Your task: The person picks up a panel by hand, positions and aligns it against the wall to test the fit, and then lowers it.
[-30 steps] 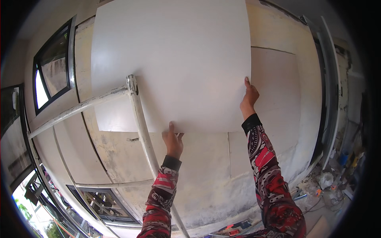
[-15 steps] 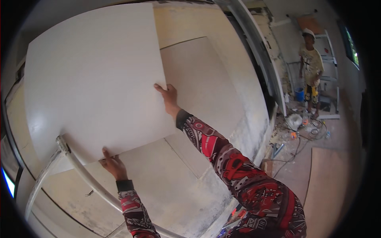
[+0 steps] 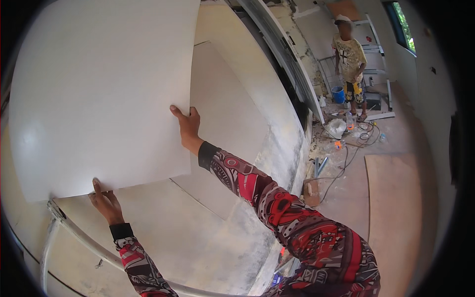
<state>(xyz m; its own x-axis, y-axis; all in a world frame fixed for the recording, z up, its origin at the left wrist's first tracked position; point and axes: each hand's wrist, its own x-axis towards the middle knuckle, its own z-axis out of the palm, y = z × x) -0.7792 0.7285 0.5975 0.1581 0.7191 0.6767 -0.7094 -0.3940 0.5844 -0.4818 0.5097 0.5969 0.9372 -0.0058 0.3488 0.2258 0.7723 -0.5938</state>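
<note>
A large, smooth white panel [image 3: 104, 94] fills the upper left, held up between my two hands. My left hand [image 3: 106, 203] grips its lower edge, thumb on the near face and fingers behind. Higher up, my right hand [image 3: 188, 126] clasps the panel's right edge in the same way, with the thumb on the front. The fingertips behind the panel are hidden. Just below the panel's lower left corner is the top of a white curved metal tube frame [image 3: 60, 213]; whether the two touch I cannot tell.
Behind stands a stained, pale wall [image 3: 237, 163]. At the far right a person [image 3: 350, 59] in a cap stands near a blue bucket [image 3: 338, 94] and a metal frame [image 3: 378, 54]. Cables [image 3: 341, 173], a white sack [image 3: 336, 128] and a wooden board [image 3: 396, 208] lie on the floor.
The view has swung right and down. The panel has risen relative to the tube frame, whose top it overlapped before. Both hands keep their hold on its edges.
</note>
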